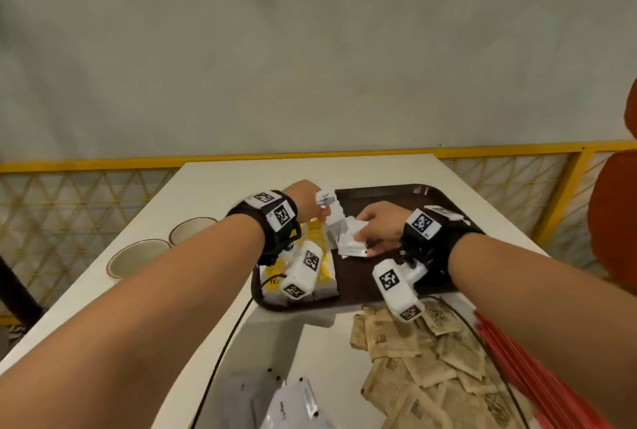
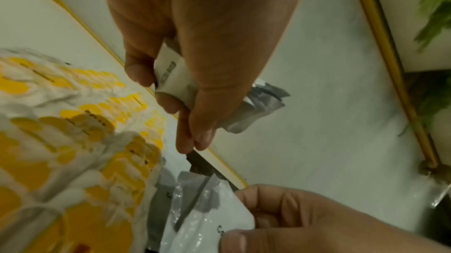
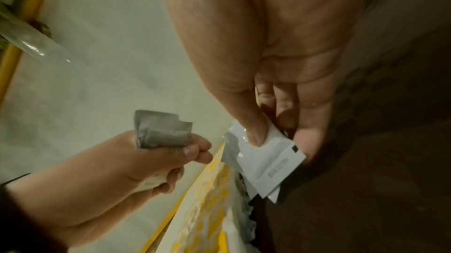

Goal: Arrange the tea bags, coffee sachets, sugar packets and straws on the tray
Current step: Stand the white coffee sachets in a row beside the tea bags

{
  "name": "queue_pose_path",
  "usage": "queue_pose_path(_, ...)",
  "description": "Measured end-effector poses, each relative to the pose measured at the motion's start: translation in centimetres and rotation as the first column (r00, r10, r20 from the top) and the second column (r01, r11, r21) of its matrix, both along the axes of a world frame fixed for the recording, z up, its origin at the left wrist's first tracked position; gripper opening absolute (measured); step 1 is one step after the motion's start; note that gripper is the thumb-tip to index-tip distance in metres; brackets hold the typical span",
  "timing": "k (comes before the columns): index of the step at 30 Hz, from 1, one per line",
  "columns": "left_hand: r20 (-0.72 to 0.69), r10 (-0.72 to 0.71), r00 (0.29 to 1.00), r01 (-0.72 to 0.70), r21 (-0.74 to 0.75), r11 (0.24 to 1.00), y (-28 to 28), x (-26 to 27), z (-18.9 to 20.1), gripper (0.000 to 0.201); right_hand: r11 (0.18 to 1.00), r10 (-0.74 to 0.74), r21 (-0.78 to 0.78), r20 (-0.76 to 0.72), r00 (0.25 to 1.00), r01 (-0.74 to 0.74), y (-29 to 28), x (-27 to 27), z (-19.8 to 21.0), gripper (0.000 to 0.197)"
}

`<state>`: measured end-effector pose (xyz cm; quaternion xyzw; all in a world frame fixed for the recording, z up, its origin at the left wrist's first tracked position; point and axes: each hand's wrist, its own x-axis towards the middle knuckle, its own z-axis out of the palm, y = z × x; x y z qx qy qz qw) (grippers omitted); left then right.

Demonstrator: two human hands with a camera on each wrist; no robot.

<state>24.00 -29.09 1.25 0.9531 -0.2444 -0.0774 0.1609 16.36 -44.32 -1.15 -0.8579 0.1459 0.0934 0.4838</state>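
Note:
A brown tray (image 1: 386, 277) lies on the white table. Yellow-and-white tea bags (image 1: 322, 258) are lined up along its left side. My left hand (image 1: 305, 199) is raised over the tray's far left corner and grips a small bundle of white sachets (image 1: 325, 199), whose silver backs (image 3: 161, 133) stick out past the fingers. My right hand (image 1: 374, 222) pinches several white sachets (image 1: 351, 242) against the middle of the tray; the thumb (image 3: 253, 131) presses on top of them. Brown sugar packets (image 1: 431, 359) and red straws (image 1: 537, 380) lie on the table near me.
Two empty beige bowls (image 1: 138, 256) (image 1: 191, 228) stand on the table left of the tray. More white sachets (image 1: 289, 404) lie at the near edge. A yellow railing (image 1: 482, 151) runs behind the table, and a red seat (image 1: 613, 215) is at the right.

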Motion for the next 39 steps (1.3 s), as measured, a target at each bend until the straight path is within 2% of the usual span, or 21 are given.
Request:
queue_pose_path(12,0.089,-0.125,0.988,0.094,0.290,0.952,-3.5,3.2,-1.2,0.023,0.996,0.041,0.081,-0.043,0.998,-0.038,-1.0,3.0,-2.4,0.017)
queue_pose_path(19,0.091,-0.160,0.983,0.118,0.354,0.928,-3.8,3.7,-2.1,0.026,0.990,-0.024,0.141,0.002,1.000,0.023,-1.6,3.4,-2.8,0.022)
queue_pose_path(23,0.094,-0.163,0.982,0.124,0.327,0.937,-3.7,3.9,-2.4,0.020,0.985,-0.091,0.149,0.059,0.994,0.082,-2.1,3.6,-3.3,0.022)
queue_pose_path(31,0.065,-0.184,0.981,0.156,0.305,0.939,-3.9,4.1,-2.2,0.024,0.987,-0.049,0.157,0.071,0.996,0.037,-1.9,3.6,-3.0,0.022)
queue_pose_path(33,0.052,-0.183,0.982,0.161,0.286,0.944,-3.9,4.2,-2.1,0.019,0.991,-0.040,0.133,0.065,0.997,0.031,-1.5,3.7,-3.0,0.024)
queue_pose_path(35,0.066,-0.156,0.986,0.136,0.235,0.962,-3.7,4.2,-1.9,0.013,0.993,-0.052,0.111,0.075,0.996,0.043,-1.3,3.8,-2.9,0.025)
queue_pose_path(37,0.077,-0.095,0.992,0.083,0.142,0.986,-3.3,4.4,-1.6,0.030,0.992,-0.073,0.106,0.079,0.994,0.064,-1.1,3.9,-3.0,0.027)
queue_pose_path(39,0.072,-0.036,0.997,0.038,-0.018,0.999,-2.4,4.4,-1.1,0.034,0.988,-0.103,0.120,0.088,0.991,0.093,-1.1,3.8,-3.1,0.028)
